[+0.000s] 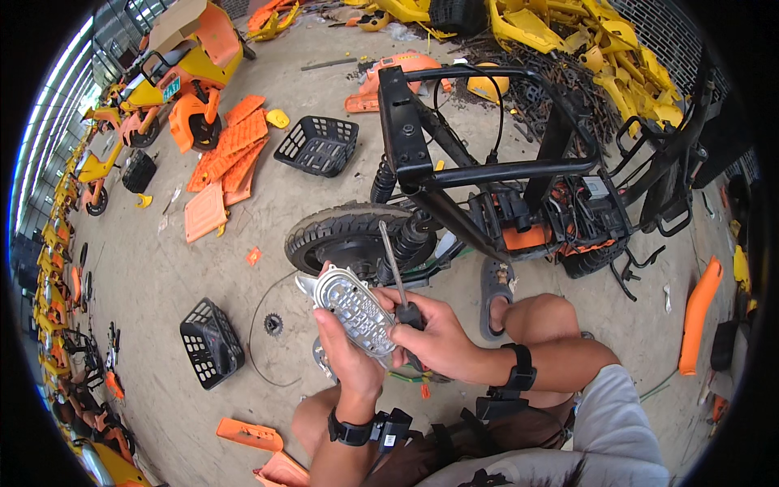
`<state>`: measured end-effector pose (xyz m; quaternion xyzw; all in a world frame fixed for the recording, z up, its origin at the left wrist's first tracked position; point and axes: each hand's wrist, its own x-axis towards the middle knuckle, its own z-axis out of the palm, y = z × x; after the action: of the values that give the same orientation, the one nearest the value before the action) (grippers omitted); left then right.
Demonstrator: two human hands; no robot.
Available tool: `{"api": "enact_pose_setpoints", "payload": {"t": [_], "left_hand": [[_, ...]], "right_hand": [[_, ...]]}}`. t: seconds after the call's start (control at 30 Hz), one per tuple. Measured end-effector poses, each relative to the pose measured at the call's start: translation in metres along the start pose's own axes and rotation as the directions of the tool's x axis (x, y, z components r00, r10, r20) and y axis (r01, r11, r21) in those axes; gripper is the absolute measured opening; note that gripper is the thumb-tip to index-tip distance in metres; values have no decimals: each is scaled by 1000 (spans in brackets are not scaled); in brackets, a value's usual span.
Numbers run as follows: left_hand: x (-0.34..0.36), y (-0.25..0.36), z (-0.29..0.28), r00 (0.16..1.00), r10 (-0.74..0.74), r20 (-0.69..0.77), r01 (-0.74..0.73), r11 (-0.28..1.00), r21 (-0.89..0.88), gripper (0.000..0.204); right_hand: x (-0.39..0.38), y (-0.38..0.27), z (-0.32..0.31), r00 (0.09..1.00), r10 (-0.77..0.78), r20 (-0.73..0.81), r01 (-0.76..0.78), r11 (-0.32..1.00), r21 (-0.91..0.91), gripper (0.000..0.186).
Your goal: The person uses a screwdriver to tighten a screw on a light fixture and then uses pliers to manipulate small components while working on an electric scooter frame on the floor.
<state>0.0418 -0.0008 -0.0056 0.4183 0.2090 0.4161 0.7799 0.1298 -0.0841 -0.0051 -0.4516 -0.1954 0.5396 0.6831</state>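
An oblong silvery metal cover (355, 312) with a ribbed, pocketed face is held up in front of me. My left hand (350, 355) is closed around its near left edge, with the thumb along the side. My right hand (436, 333) grips a screwdriver (393, 260) by its dark handle, the shaft pointing up and away. Fingers of that hand also touch the cover's right edge. Just beyond the cover stands the wheel (324, 235) of a stripped scooter, with a black coil shock absorber (410, 235) beside it.
The scooter's bare black frame (503, 172) fills the right side. Black plastic baskets (213, 345) (318, 146) sit on the concrete floor, near a small sprocket (273, 325). Orange panels (231, 150) lie stacked at left; yellow parts (584, 36) are heaped behind.
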Motion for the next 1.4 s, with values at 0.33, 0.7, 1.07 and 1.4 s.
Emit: {"api": "enact_pose_setpoints", "payload": {"t": [0.33,0.7,1.07,1.4], "left_hand": [[-1,-1,0,1000,3,-10,-2,999,40,72],[-1,0,-1,999,-26,-22,26,1000,-17,70],[0,-2,-3,1000,-1,-22,3,997,80,64],[1,-4,-6,999,-7,-44,10,999,54,64]], "right_hand": [[0,-8,4,999,23,-32,-23,1000,15,44],[0,-6,2,1000,16,-10,-16,1000,-1,45],[1,-5,2,1000,-7,-6,7,1000,9,44],[3,-1,2,1000,9,-18,-8,999,31,47]]}}
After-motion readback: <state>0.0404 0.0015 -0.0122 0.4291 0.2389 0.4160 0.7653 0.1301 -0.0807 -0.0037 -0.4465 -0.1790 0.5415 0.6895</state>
